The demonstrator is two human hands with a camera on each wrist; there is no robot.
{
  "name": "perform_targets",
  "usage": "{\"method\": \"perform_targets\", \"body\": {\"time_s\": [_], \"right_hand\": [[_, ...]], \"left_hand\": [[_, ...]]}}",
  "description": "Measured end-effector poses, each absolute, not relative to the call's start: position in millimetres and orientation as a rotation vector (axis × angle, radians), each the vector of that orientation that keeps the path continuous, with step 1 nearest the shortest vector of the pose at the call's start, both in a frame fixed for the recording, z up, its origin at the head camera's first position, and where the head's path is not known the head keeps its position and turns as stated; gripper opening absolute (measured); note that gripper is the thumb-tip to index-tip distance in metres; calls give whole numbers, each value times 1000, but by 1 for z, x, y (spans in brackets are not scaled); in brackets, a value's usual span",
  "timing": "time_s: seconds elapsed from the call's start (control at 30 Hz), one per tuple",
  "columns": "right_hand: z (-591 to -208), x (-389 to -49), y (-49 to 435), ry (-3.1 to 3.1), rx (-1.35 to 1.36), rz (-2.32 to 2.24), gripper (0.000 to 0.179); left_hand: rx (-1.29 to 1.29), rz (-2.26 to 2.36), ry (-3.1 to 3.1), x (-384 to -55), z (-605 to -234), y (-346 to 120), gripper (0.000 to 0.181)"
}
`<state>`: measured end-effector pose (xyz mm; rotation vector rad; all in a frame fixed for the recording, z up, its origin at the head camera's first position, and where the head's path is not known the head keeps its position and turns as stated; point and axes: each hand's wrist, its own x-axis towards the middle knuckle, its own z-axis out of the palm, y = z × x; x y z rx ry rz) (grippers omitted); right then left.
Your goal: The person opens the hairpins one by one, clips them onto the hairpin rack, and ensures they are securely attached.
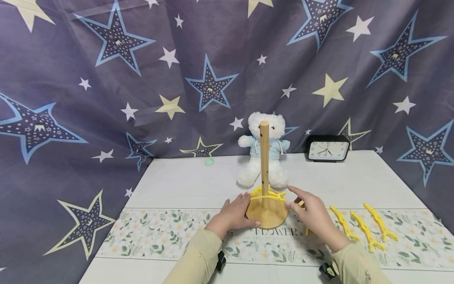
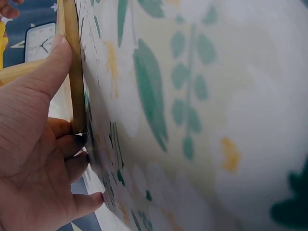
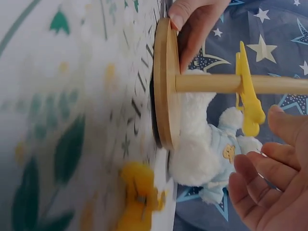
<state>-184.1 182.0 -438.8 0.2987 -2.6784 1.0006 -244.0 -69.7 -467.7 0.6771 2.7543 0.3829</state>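
Note:
A wooden stand with a round base point(image 1: 267, 219) and an upright pole point(image 1: 265, 157) is in front of me. Yellow branch-shaped plastic pieces point(image 1: 268, 198) sit around the lower pole; the right wrist view shows the yellow plastic point(image 3: 249, 98) crossing the pole above the base. My left hand point(image 1: 234, 213) holds the base at its left side, thumb at the front edge and fingers along the rim. To the right, my right hand point(image 1: 313, 213) hovers beside the yellow piece's end, fingers loosely bent, with a small gap in the right wrist view. Another yellow piece point(image 3: 137, 197) lies partly hidden under it.
Several more yellow branch-shaped pieces point(image 1: 367, 232) lie at the right on a floral table runner point(image 1: 159, 236). Behind the stand sits a white teddy bear point(image 1: 253, 169) in blue. A black clock point(image 1: 328, 149) and a green ring point(image 1: 209, 161) are farther back.

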Motion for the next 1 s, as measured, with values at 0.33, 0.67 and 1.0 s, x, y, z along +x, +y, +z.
{"method": "perform_targets", "body": {"time_s": [0.33, 0.67, 1.0], "right_hand": [[-434, -164, 222, -2736, 250, 963, 44], [-434, -146, 263, -2800, 150, 893, 49], [-439, -130, 312, -2875, -15, 804, 56]], "left_hand": [[677, 401, 2747, -244, -467, -70, 101], [678, 412, 2743, -244, -465, -71, 101], [670, 425, 2724, -243, -465, -71, 102]]}}
